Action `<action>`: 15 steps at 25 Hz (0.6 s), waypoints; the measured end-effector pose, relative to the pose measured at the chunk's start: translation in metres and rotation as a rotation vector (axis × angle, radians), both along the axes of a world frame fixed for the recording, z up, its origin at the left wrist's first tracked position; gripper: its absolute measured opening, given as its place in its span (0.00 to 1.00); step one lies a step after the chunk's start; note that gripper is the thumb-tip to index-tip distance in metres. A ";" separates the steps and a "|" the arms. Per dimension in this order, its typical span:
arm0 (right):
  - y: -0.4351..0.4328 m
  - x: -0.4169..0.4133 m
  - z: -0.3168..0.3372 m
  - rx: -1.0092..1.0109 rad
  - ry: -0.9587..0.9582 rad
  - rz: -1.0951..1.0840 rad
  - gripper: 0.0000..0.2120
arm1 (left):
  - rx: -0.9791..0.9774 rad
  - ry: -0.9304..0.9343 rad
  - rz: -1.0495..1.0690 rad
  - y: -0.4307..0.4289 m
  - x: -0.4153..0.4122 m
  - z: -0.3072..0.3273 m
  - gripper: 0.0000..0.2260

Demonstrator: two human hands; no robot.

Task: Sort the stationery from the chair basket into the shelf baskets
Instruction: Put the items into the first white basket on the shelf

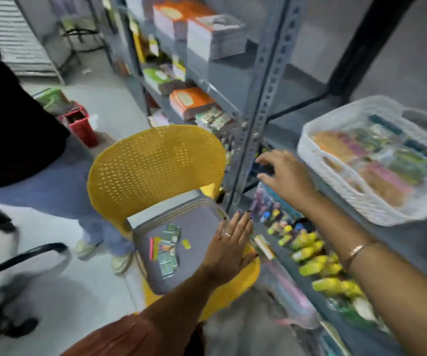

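A grey basket (pixel 197 222) sits on the seat of a yellow chair (pixel 156 165). A few stationery packs (pixel 167 246) lie on its floor, green, pink and yellow. My left hand (pixel 230 242) is flat and open over the basket's right rim, holding nothing. My right hand (pixel 284 176) reaches toward the grey shelf upright, fingers curled around a small dark item (pixel 265 168); blur hides what it is. A white shelf basket (pixel 340 186) full of colourful packs stands on the shelf at the right.
A grey metal shelf unit (pixel 266 98) holds stacked notebooks and boxes. Yellow-capped bottles (pixel 317 265) crowd the lower shelf. Another person's legs (pixel 97 227) stand behind the chair. A red bin (pixel 81 124) is on the floor, an office chair base (pixel 14 265) at left.
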State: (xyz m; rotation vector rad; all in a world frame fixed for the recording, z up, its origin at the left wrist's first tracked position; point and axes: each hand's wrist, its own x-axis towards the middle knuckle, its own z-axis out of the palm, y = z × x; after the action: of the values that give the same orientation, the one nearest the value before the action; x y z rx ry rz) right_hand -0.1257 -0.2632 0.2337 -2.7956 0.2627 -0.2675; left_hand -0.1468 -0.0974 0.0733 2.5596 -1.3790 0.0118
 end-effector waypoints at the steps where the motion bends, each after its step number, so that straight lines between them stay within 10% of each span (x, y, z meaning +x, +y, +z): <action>1: 0.016 0.021 -0.027 0.020 0.054 0.032 0.15 | 0.010 0.024 0.030 0.019 0.012 -0.017 0.31; 15: 0.159 0.180 -0.373 -0.328 0.678 0.861 0.26 | 0.135 0.088 0.294 0.145 0.066 -0.226 0.32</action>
State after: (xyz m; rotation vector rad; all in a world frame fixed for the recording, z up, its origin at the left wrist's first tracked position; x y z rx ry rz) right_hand 0.0541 -0.1037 -0.1389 -2.8904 -0.8986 0.9037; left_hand -0.0808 0.0481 -0.1525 2.8142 -0.9943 -0.1460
